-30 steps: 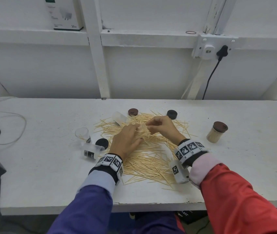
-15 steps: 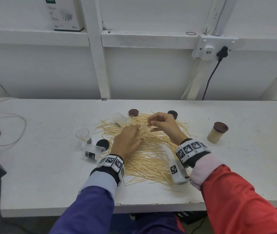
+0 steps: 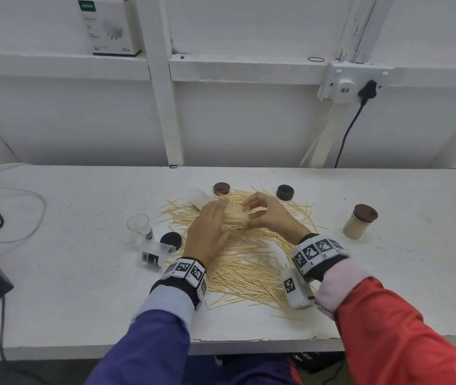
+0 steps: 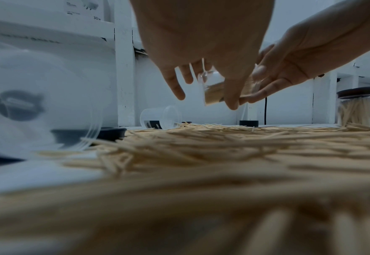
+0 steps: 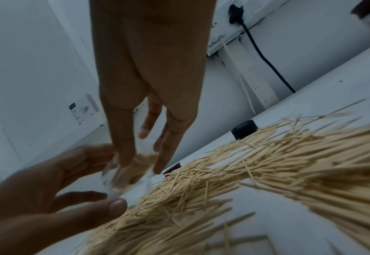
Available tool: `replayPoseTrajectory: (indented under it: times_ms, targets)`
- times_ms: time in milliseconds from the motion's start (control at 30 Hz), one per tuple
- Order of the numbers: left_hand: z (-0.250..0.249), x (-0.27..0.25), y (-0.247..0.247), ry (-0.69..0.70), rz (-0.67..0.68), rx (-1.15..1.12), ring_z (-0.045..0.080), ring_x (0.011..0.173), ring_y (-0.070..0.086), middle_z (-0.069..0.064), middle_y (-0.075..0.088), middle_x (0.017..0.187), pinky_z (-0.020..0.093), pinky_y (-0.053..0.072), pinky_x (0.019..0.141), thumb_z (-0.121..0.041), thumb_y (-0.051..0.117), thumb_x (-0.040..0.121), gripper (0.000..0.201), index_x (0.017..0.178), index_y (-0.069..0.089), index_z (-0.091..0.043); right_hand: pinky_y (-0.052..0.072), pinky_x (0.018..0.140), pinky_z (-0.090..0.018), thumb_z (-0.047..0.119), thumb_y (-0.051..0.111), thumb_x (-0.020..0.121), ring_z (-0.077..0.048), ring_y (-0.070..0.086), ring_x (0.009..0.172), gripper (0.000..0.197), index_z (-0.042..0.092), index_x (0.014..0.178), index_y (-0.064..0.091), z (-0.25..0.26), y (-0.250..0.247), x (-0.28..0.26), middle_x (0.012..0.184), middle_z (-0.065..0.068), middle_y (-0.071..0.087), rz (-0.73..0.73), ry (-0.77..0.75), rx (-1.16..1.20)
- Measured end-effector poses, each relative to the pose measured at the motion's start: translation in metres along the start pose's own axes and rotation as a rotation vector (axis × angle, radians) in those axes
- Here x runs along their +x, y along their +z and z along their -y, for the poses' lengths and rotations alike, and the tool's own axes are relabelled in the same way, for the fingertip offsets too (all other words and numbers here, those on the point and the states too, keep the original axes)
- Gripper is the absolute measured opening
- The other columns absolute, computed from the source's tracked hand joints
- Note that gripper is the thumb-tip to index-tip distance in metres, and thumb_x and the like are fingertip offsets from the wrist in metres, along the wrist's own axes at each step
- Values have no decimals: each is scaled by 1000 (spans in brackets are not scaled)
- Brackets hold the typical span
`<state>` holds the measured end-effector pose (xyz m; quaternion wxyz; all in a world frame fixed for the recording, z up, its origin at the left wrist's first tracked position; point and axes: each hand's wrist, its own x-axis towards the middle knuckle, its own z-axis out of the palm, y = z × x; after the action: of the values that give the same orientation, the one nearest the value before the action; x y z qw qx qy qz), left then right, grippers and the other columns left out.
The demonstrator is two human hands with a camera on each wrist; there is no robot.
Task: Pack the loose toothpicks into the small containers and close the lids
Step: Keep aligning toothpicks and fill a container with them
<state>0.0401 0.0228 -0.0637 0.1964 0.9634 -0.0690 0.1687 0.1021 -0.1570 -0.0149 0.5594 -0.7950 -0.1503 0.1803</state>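
From the head view, the white worktop [image 3: 388,287] carries a wide heap of loose toothpicks [image 3: 249,262] in its middle, and the heap reaches close to the front edge, while the far edge meets the white wall. Bare worktop lies on the right side, around a closed container [image 3: 359,221] full of toothpicks that stands upright there, and also on the left, between the heap and some cables. Over the far part of the heap, both hands hold one clear container [image 3: 236,215]; it lies on its side, long axis running left to right along the worktop. The left hand [image 3: 208,232] lies over its left end and the right hand [image 3: 268,215] curls around its right end. An upright empty container [image 3: 138,224], a tipped one [image 3: 154,253] and a black lid [image 3: 171,240] sit just left of the heap; a brown lid [image 3: 221,188] and another black lid [image 3: 285,192] sit at its far edge. From the left wrist view, the held container [image 4: 225,89] is tilted, with toothpicks inside, and the right fingers [image 4: 266,89] pinch it from below and above; the left fingers [image 4: 175,82] hang rather straight. From the right wrist view, the container [image 5: 127,172] is blurred between the right fingers [image 5: 122,146] and the spread left hand [image 5: 48,189].
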Motion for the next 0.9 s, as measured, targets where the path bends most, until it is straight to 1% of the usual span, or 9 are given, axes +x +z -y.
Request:
replayPoseTrajectory:
  times_ms: [167, 333, 433, 500, 567, 667, 767, 833, 900]
  targets:
    - [3, 0, 2, 39, -22, 27, 22, 134, 40, 7, 46, 143, 37, 42, 107, -28, 78, 79, 77, 143, 39, -11, 59, 75, -33, -9, 81, 65, -19, 68, 83, 51, 10, 107, 59, 2, -1, -1, 114, -11, 59, 40, 7, 3]
    - [2, 0, 4, 94, -63, 74, 24, 122, 51, 3, 57, 129, 40, 39, 100, -28, 77, 77, 61, 131, 52, -14, 57, 74, -28, -4, 80, 71, -19, 69, 84, 48, 8, 113, 58, 0, -2, -4, 117, -13, 59, 163, 1, 66]
    - [3, 0, 5, 54, -77, 85, 22, 113, 55, -1, 62, 118, 39, 36, 99, -35, 70, 84, 46, 124, 58, -16, 59, 77, -34, 13, 75, 83, -23, 68, 94, 38, 7, 118, 60, -5, -3, 0, 115, -15, 61, 139, 27, 136]
    - [4, 1, 5, -3, -62, 84, 21, 114, 54, -2, 62, 119, 38, 32, 101, -40, 65, 87, 46, 125, 56, -17, 60, 78, -38, 27, 69, 89, -25, 66, 100, 32, 11, 116, 62, -10, -4, 5, 110, -11, 64, 8, 26, -3]
    - [5, 0, 5, -61, -41, 94, 20, 117, 50, -3, 59, 122, 37, 30, 102, -44, 60, 90, 47, 129, 53, -19, 57, 80, -37, 31, 70, 87, -22, 63, 101, 32, 14, 113, 63, -18, -5, 9, 110, -7, 64, -96, 16, -305]
    - [5, 1, 6, -98, -27, 108, 18, 119, 47, -4, 57, 125, 35, 29, 101, -46, 56, 91, 49, 133, 49, -21, 44, 96, -37, 38, 76, 79, -20, 49, 118, 62, 17, 132, 51, -28, -1, 11, 133, -7, 51, -8, 45, -732]
    - [6, 1, 7, -105, -4, 116, 18, 120, 46, -4, 56, 126, 35, 28, 102, -46, 56, 92, 51, 134, 48, -20, 39, 103, -43, 47, 75, 77, -26, 39, 130, 86, 16, 146, 34, -32, 8, 10, 142, -8, 42, 89, 94, -932]
    - [6, 1, 6, -111, 7, 121, 17, 121, 46, -5, 56, 127, 35, 28, 102, -47, 55, 92, 52, 136, 47, -20, 40, 99, -42, 47, 73, 78, -26, 43, 125, 80, 15, 143, 37, -36, 11, 11, 136, -8, 45, 79, 88, -1006]
    - [7, 1, 6, -119, 17, 122, 17, 121, 45, -5, 56, 127, 35, 28, 101, -49, 55, 91, 53, 136, 46, -21, 41, 91, -39, 42, 69, 81, -25, 47, 116, 61, 13, 130, 48, -38, 12, 13, 126, -7, 50, 49, 61, -1030]
